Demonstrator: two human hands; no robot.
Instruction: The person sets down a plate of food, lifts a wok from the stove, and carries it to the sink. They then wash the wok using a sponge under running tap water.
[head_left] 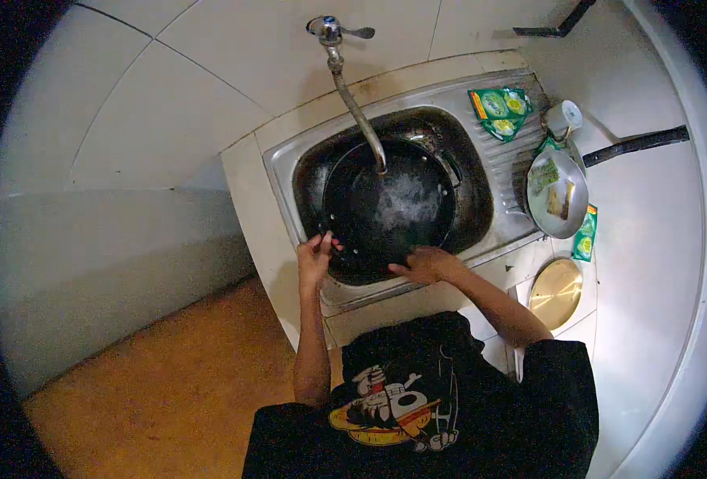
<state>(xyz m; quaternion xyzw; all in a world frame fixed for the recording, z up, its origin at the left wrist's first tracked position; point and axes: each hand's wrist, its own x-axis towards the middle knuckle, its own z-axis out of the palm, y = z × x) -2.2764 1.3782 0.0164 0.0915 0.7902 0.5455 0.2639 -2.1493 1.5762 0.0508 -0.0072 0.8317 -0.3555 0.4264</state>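
Observation:
A large black pan lies in the metal sink, under the curved spout of the tap. Water is splashing pale and foamy inside the pan. At the pan's near left edge, my left hand is closed on its dark handle. My right hand rests at the near side of the pan, palm down with fingers bent over the rim; whether it holds anything is hidden.
Green packets lie on the ribbed drainboard beside a white cup. A metal bowl holds sponges. Another green packet and a round golden lid are at the right. Tiled walls border the sink.

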